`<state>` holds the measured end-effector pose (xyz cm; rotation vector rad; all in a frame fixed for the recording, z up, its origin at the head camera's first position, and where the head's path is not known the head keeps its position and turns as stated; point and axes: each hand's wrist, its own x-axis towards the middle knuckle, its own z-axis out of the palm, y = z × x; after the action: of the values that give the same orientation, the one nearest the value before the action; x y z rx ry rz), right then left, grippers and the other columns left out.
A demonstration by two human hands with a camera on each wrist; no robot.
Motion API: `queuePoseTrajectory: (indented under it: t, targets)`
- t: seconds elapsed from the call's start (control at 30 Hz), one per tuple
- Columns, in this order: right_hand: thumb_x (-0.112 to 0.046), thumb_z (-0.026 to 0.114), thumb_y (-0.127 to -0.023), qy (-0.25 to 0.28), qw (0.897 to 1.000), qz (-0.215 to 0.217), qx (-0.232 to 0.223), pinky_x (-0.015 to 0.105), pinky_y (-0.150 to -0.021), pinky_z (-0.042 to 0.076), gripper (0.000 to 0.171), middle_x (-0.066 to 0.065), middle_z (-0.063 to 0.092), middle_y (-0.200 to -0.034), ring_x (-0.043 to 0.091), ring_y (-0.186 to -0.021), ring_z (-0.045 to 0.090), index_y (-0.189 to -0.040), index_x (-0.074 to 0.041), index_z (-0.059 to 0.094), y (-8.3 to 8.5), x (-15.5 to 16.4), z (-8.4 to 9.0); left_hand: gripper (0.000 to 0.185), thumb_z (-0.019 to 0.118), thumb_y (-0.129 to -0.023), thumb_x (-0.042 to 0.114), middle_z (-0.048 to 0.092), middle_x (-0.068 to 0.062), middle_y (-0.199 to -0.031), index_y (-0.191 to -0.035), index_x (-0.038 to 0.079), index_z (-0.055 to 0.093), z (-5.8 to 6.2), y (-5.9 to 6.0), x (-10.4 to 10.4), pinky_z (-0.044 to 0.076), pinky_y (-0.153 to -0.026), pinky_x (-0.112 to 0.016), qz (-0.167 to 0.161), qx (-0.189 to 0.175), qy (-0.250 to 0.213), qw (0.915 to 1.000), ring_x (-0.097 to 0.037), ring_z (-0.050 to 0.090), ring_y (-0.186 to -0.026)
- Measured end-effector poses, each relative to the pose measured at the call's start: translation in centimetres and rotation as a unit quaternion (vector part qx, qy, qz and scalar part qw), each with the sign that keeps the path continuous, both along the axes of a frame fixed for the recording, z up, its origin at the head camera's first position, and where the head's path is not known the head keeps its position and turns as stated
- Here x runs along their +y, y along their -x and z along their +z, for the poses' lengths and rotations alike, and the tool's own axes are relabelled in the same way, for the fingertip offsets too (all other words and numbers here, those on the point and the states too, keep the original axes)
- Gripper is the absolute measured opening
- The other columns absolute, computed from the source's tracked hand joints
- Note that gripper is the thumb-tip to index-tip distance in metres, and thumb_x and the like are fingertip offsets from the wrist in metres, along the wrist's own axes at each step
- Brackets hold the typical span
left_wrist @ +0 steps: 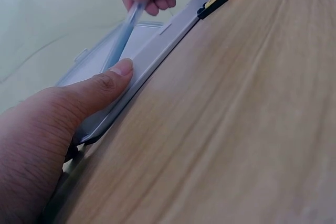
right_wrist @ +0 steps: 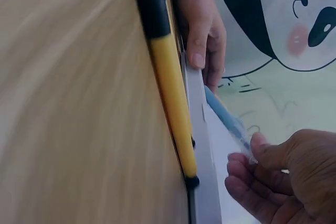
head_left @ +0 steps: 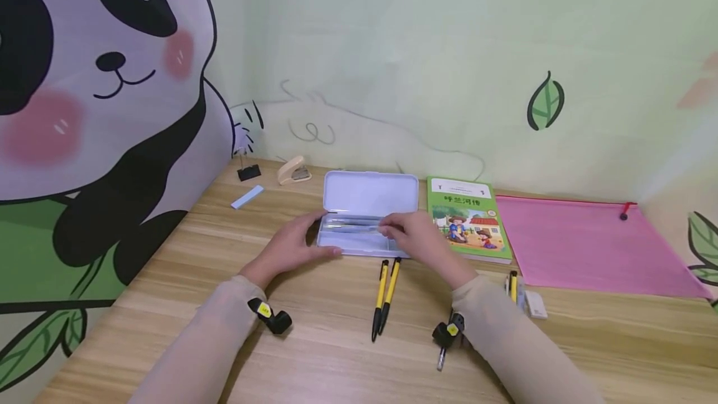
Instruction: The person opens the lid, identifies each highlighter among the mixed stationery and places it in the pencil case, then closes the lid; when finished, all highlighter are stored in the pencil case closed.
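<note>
An open pale pencil case [head_left: 367, 195] lies on the wooden desk, its lid raised toward the wall. My left hand [head_left: 297, 243] grips the case's left end, the thumb [left_wrist: 107, 83] lying on the front rim [left_wrist: 163, 51]. My right hand [head_left: 412, 234] pinches a translucent blue pen [left_wrist: 123, 35] by one end and holds it slanted over the tray [head_left: 353, 235]. The blue pen [right_wrist: 227, 120] shows again in the right wrist view, between the fingertips [right_wrist: 257, 148]. Two yellow-and-black pens [head_left: 384, 295] lie side by side just in front of the case.
A green picture book [head_left: 468, 217] and a pink zip folder [head_left: 589, 245] lie to the right of the case. Behind it on the left are a stapler [head_left: 294, 170], a black binder clip [head_left: 248, 172] and a blue strip [head_left: 247, 197]. A third yellow pen [head_left: 513, 285] and a white eraser [head_left: 535, 304] lie near my right forearm.
</note>
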<state>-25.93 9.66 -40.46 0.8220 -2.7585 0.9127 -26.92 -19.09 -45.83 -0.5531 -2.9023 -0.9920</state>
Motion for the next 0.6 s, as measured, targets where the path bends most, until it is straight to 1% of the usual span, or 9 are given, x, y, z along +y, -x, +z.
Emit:
queuePoseTrajectory:
  t: [0.17, 0.27, 0.33, 0.5, 0.53, 0.6]
  targets:
    - [-0.015, 0.068, -0.098, -0.013, 1.000, -0.006, 0.026, 0.031, -0.070, 0.057, 0.016, 0.007, 0.076, -0.098, 0.015, -0.079, 0.066, -0.106, -0.006, 0.078, 0.3, -1.1, -0.1, 0.110, 0.068, -0.070, 0.082, 0.042, -0.007, -0.156, -0.155, 0.019, 0.039, -0.1, 0.0, 0.0, 0.031, -0.118, -0.051, 0.005, -0.001, 0.005, 1.0000, -0.029, 0.037, -0.144]
    - [-0.014, 0.068, -0.097, -0.013, 0.999, -0.014, 0.040, 0.034, -0.075, 0.059, 0.015, 0.008, 0.076, -0.101, 0.018, -0.085, 0.069, -0.106, -0.006, 0.078, 0.5, -1.6, -0.1, 0.110, 0.069, -0.070, 0.081, 0.042, -0.008, -0.156, -0.155, 0.018, 0.039, -0.1, 0.0, 0.0, 0.031, -0.117, -0.053, 0.004, 0.001, 0.003, 1.0000, -0.030, 0.037, -0.144]
    - [-0.014, 0.068, -0.098, 0.000, 0.999, -0.022, 0.045, 0.035, -0.078, 0.059, 0.016, 0.009, 0.076, -0.103, 0.020, -0.089, 0.070, -0.107, -0.005, 0.077, 0.5, -1.7, -0.1, 0.111, 0.069, -0.070, 0.081, 0.042, -0.009, -0.156, -0.155, 0.017, 0.038, 0.0, 0.0, 0.1, 0.031, -0.117, -0.053, 0.003, 0.001, 0.002, 1.0000, -0.031, 0.038, -0.144]
    - [-0.016, 0.067, -0.098, 0.056, 0.996, -0.049, 0.044, 0.038, -0.087, 0.059, 0.019, 0.011, 0.075, -0.109, 0.024, -0.100, 0.071, -0.110, -0.004, 0.076, 0.5, -1.9, -0.2, 0.110, 0.070, -0.071, 0.080, 0.041, -0.009, -0.157, -0.156, 0.018, 0.038, 0.2, -0.1, 0.1, 0.030, -0.117, -0.053, 0.001, -0.003, -0.002, 1.0000, -0.031, 0.037, -0.144]
    - [-0.016, 0.067, -0.098, 0.057, 0.996, -0.053, 0.043, 0.038, -0.087, 0.059, 0.019, 0.011, 0.075, -0.109, 0.024, -0.101, 0.071, -0.111, -0.004, 0.076, 0.5, -1.9, -0.3, 0.110, 0.070, -0.071, 0.080, 0.041, -0.008, -0.157, -0.155, 0.018, 0.038, 0.2, -0.1, 0.1, 0.030, -0.118, -0.053, 0.002, -0.005, -0.002, 1.0000, -0.031, 0.037, -0.144]
    - [-0.016, 0.067, -0.098, 0.044, 0.997, -0.058, 0.040, 0.038, -0.087, 0.059, 0.019, 0.011, 0.075, -0.109, 0.024, -0.102, 0.071, -0.111, -0.004, 0.076, 0.6, -2.0, -0.5, 0.110, 0.070, -0.071, 0.080, 0.041, -0.008, -0.157, -0.155, 0.018, 0.038, 0.2, -0.1, 0.0, 0.030, -0.118, -0.052, 0.003, -0.007, -0.002, 1.0000, -0.030, 0.037, -0.144]
